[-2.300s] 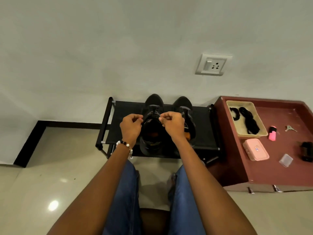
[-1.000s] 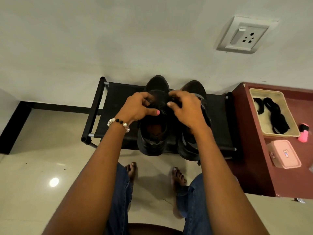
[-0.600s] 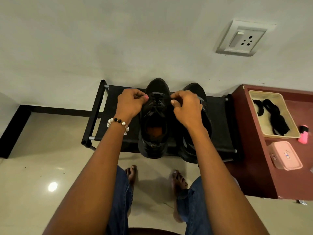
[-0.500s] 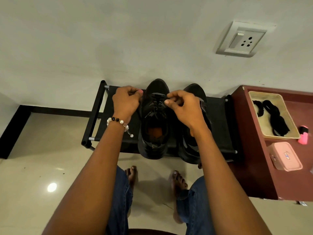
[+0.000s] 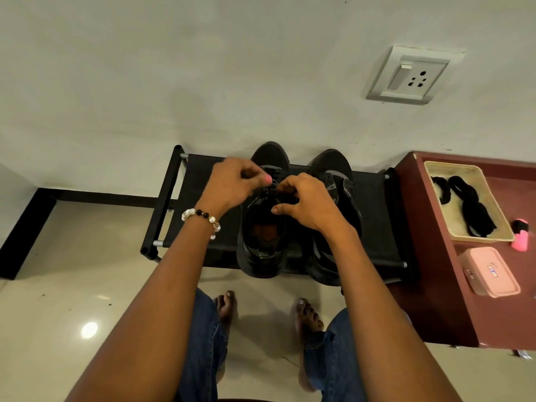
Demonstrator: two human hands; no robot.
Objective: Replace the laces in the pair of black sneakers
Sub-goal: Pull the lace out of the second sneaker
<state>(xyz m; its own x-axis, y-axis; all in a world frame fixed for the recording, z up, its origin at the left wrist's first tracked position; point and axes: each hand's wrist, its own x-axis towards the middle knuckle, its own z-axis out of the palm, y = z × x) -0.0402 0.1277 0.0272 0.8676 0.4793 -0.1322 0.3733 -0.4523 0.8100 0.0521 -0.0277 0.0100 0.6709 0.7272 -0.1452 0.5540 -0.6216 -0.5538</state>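
Note:
Two black sneakers stand side by side on a low black shoe rack (image 5: 374, 216), toes to the wall. Over the lacing of the left sneaker (image 5: 262, 242), my left hand (image 5: 232, 185) pinches a black lace end with curled fingers. My right hand (image 5: 304, 201) has its fingers curled on the lace at the same sneaker's tongue. The right sneaker (image 5: 333, 169) is partly hidden by my right wrist. Loose black laces (image 5: 470, 207) lie in a beige tray (image 5: 493, 236) on the right.
A maroon cabinet (image 5: 452, 309) stands right of the rack, carrying the tray, a pink box (image 5: 490, 272) and a pink marker (image 5: 520, 235). A wall socket (image 5: 412, 75) is above. My bare feet (image 5: 226, 309) stand on the glossy tile floor before the rack.
Both hands have drawn closer together over the left sneaker's lacing. The right hand has dropped nearer the tongue, the left has shifted right.

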